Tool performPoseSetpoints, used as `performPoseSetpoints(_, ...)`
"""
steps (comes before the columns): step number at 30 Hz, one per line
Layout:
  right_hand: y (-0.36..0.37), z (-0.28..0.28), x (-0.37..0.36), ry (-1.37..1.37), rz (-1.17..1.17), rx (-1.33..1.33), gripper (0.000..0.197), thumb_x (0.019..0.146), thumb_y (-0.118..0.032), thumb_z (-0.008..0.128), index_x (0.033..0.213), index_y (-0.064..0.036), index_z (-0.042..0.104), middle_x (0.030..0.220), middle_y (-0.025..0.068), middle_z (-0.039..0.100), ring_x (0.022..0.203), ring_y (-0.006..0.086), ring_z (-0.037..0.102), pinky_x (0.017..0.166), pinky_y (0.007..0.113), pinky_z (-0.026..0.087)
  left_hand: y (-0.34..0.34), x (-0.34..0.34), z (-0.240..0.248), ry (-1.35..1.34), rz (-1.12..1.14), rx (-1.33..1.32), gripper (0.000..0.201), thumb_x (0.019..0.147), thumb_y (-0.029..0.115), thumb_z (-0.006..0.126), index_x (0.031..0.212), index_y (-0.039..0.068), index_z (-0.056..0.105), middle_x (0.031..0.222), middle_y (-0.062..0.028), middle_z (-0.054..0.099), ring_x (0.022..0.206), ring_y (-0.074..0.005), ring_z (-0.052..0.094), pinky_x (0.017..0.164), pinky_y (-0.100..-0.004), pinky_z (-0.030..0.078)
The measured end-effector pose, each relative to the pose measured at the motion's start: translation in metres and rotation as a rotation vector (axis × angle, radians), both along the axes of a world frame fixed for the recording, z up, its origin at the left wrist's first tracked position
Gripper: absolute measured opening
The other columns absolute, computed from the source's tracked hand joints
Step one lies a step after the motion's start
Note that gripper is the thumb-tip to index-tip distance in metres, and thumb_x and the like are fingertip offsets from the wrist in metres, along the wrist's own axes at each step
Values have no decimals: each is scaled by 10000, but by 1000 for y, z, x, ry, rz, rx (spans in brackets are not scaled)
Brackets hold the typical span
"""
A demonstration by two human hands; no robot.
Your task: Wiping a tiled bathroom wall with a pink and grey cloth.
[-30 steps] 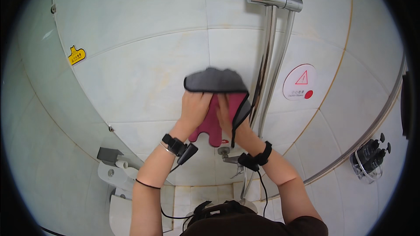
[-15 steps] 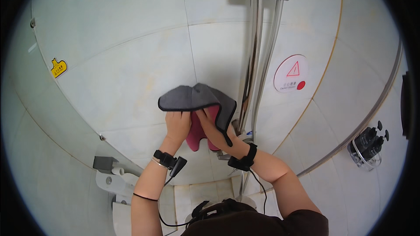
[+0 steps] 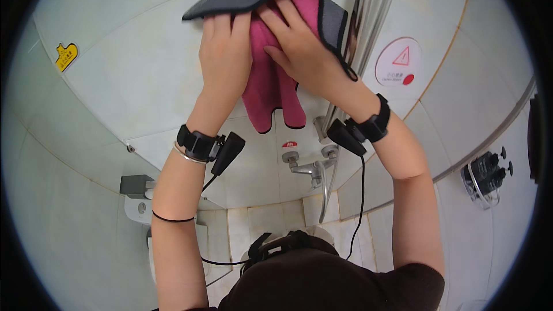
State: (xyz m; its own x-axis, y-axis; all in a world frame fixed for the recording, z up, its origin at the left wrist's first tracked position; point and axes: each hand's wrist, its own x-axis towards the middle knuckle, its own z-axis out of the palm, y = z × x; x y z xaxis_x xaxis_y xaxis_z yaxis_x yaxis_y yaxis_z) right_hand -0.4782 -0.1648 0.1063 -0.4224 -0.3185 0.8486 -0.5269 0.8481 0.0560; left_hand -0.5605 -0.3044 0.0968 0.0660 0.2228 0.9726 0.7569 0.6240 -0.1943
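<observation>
Operator: How does my grip stand, and where is the cloth?

Observer: Your left hand (image 3: pixel 226 63) has its fingers laid nearly straight and close together on the pink-and-grey, two-faced fabric cloth (image 3: pixel 262 89), their tips lost under its grey fold. You have your right hand (image 3: pixel 308 60) on the pink side, fingers slightly parted, thumb well away from them. I cannot tell whether either grip is clamped on the cloth. It's high in front of you, before the pale, glossy tile wall (image 3: pixel 132 75), just left of the shiny round chrome pipe (image 3: pixel 368 37).

Operator: And its make?

Observer: Soft and matte, with black edging and a small loop at the right corner. Your cloth's lower end hangs in two rounded pink lobes, above the chrome mixer tap (image 3: pixel 314 168).

Operator: What's hard to see?

Observer: Your fingertips, mostly, and the cloth's back; contact with the wall can't be made out. Your pipe runs off the top edge.
</observation>
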Motion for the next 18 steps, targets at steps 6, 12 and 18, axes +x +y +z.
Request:
performPoseSetpoints(6, -2, -80, -5, -56, -260, 84, 607, 878, -116, 637, 1436, -104, 399, 1482, 202, 343, 1347, 432, 352, 1101, 397, 360, -22, -11, -79, -110, -17, -134, 391, 795, 19, 606, 1185, 37, 604, 1080, -177, 561, 978, -385, 547, 809, -451, 480)
performPoseSetpoints(12, 9, 11, -6, -9, -156, 134, 625, 847, -137, 672, 1419, -96, 424, 1473, 181, 378, 1261, 387, 472, 1031, 393, 433, -19, -6, 7, -71, -50, -51, 455, 795, -24, 583, 1247, 31, 571, 1103, -180, 552, 985, -403, 535, 847, -459, 477)
performPoseSetpoints(18, -27, 21, -8, 66, -282, 92, 660, 816, -208, 704, 1397, -72, 422, 1475, 211, 340, 1296, 400, 435, 990, 416, 476, -18, -7, 20, -49, -71, -3, 453, 813, 8, 548, 1265, 9, 549, 1103, -211, 544, 1010, -423, 521, 879, -481, 458)
